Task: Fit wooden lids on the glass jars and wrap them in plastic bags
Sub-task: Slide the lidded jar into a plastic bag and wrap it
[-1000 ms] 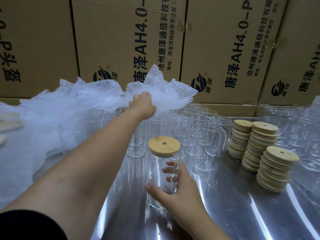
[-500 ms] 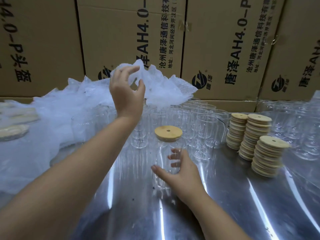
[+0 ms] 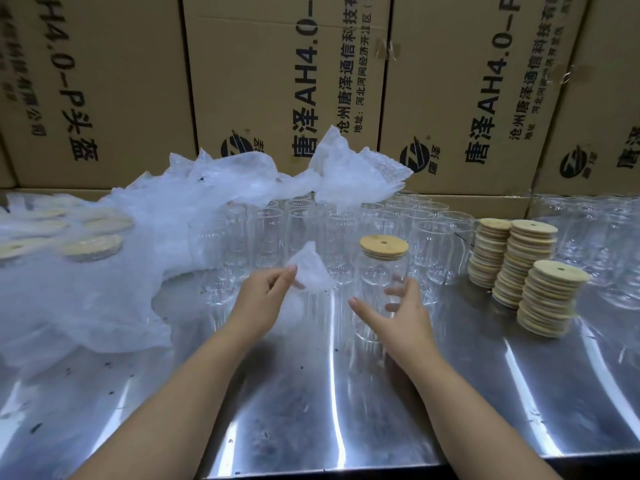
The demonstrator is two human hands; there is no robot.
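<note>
Here, far to the left of the lidded jar [image 3: 381, 292], a loose heap of plastic bags [image 3: 104, 289] is lying across the steel table [image 3: 311, 410]. Pale wooden discs are showing through the heap at its outer edge, too blurred to read further. Just left of the jar, the left hand [image 3: 263, 299] is pinching a single plastic bag [image 3: 310, 271] between thumb and fingertips, holding it up off the table beside the jar. The jar itself is standing upright on the table, with its wooden lid [image 3: 383, 247] sitting flat on the mouth and showing a small hole on top. The right hand [image 3: 398, 317] is cupping the jar's lower half from the near side, the thumb reaching toward the jar's left wall and the fingers curling round behind the glass, showing through it. Behind the jar, rows of open glass jars [image 3: 298, 230] are standing upright, and cardboard boxes [image 3: 277, 81] are rising as a wall beyond them. To the right of the jar, well apart from it, three stacks of wooden lids [image 3: 526, 268] are standing close together.
</note>
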